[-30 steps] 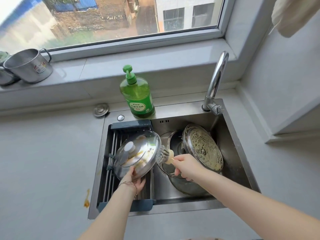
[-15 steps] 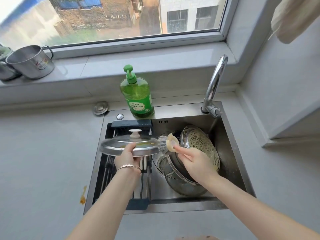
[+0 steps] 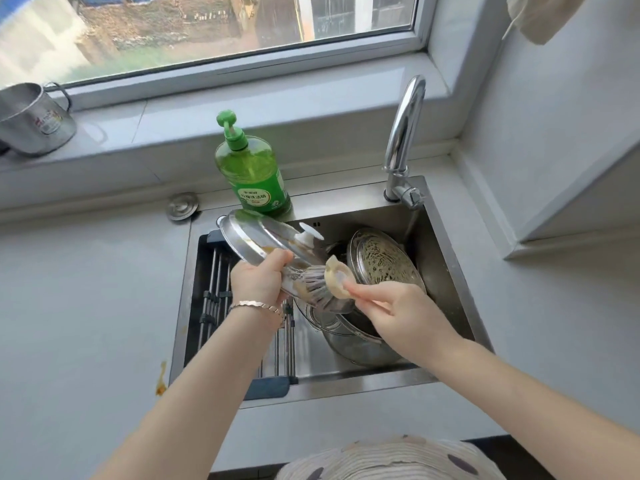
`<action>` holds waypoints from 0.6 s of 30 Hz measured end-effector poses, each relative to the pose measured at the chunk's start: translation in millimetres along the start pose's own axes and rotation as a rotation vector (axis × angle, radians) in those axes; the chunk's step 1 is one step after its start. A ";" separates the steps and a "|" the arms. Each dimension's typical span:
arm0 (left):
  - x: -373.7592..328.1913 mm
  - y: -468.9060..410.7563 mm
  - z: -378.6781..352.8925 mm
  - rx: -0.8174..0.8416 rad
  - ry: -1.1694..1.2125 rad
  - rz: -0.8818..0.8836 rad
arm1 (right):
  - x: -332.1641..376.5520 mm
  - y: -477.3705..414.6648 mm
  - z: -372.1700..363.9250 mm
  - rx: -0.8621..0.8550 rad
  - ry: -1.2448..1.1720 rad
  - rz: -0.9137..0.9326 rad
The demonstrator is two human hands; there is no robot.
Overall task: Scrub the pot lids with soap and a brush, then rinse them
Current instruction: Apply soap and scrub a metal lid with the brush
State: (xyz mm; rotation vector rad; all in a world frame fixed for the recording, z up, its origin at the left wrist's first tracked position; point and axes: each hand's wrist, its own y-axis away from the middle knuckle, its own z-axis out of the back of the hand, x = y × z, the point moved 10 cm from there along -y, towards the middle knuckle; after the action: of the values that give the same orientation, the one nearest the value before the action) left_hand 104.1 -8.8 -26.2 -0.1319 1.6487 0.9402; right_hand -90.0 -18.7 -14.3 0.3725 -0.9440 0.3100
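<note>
The left grip [image 3: 258,280] was curled round the near rim of a steel pot lid [image 3: 256,237], held tilted above the sink [image 3: 446,258], its white knob pointing right. The right grip [image 3: 398,313] pinched the cream cap of a dish brush [image 3: 322,284], bristles pressed on the lid's top face (brown smears showed there). Just right, a second lid [image 3: 381,261], lathered, leaned on a pot [image 3: 360,344] in the basin. A green soap bottle [image 3: 254,171] stood at the sink's far edge.
</note>
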 end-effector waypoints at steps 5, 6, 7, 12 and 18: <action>10.2 0.7 -7.5 0.044 -0.061 0.044 | -13.4 -20.2 8.0 -0.011 0.026 -0.103; 7.2 -0.3 -6.4 0.056 -0.097 0.026 | -23.9 -16.9 7.9 0.015 0.047 -0.150; 3.8 -0.6 -6.0 0.075 -0.134 0.005 | -31.6 -9.5 4.9 0.047 0.041 -0.180; 1.4 14.6 -21.6 0.221 -0.310 -0.097 | -8.8 -1.0 -4.1 0.058 -0.078 -0.114; 0.4 18.0 -24.6 0.312 -0.360 -0.126 | -18.0 0.4 -1.8 0.073 -0.106 -0.191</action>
State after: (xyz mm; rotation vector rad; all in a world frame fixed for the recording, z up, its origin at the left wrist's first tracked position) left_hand 75.1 -12.1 -17.5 0.1378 1.4121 0.5635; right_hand -98.8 -19.3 -30.1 0.5471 -0.9940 0.1514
